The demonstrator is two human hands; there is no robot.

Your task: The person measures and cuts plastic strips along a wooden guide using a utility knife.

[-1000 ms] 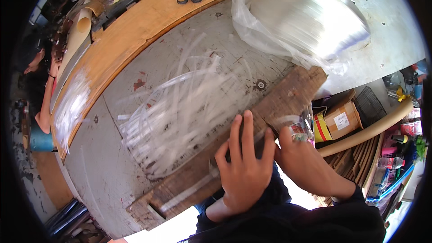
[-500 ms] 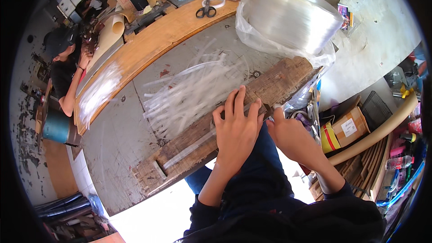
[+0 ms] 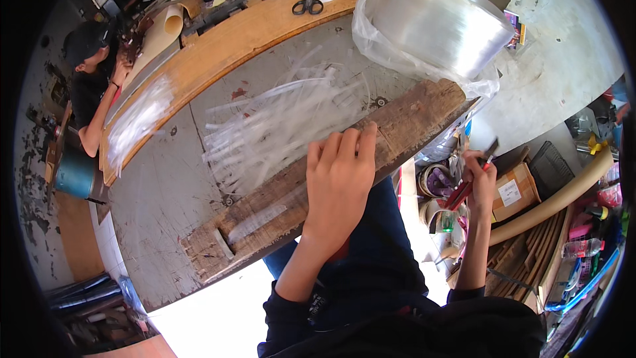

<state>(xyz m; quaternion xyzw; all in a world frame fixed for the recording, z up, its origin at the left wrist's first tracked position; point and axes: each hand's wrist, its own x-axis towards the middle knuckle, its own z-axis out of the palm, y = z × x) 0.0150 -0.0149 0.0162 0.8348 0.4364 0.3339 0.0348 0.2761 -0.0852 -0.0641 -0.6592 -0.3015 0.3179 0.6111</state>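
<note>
The left hand point(image 3: 339, 179) lies flat, fingers spread and pointing away from the person, on a long weathered brown wooden plank point(image 3: 411, 116) that runs slantwise along the near edge of the scuffed grey surface point(image 3: 159, 192). It presses on the plank's middle stretch and holds nothing between its fingers. The right hand point(image 3: 478, 179) is off the surface, out past the plank's near edge and lower right of the left hand, closed around a slim red-handled cutting tool point(image 3: 467, 184) whose dark tip points up toward the plank's right end; tool and plank are apart. Just beyond the left hand's fingertips, a loose heap of clear plastic strips point(image 3: 278, 116) is spread over the surface, touching the plank's far side. A few more clear strips point(image 3: 255, 222) lie on the plank to the left of the hand. At the plank's far right end stands a large roll of clear plastic film in a clear bag point(image 3: 437, 20). Black-handled scissors point(image 3: 308, 3) rest well away on a pale wooden board point(image 3: 252, 33) at the surface's far side, where another person point(image 3: 89, 83) in dark clothes sits.
</note>
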